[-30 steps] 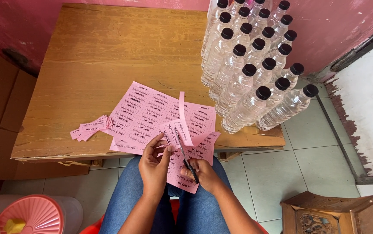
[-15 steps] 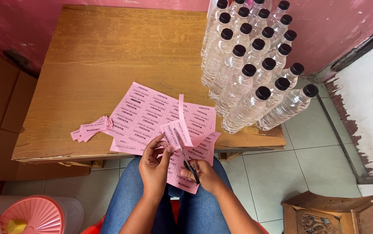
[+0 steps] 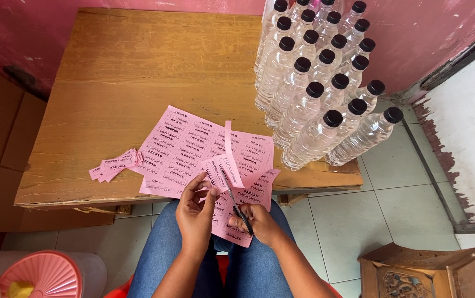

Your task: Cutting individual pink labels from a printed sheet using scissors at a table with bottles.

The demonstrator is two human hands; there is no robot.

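Left hand (image 3: 196, 212) still pinching pink label sheet (image 3: 237, 190), right hand (image 3: 259, 223) gripping scissors (image 3: 237, 207), blades seemingly slightly further along

- I see a pink label sheet (image 3: 236, 212) printed with rows of dark text, held above my lap at the table's near edge, with one narrow strip curling upward off it.
- I see scissors (image 3: 238, 205) with dark handles, blades pointing up into that sheet, partway through a cut.
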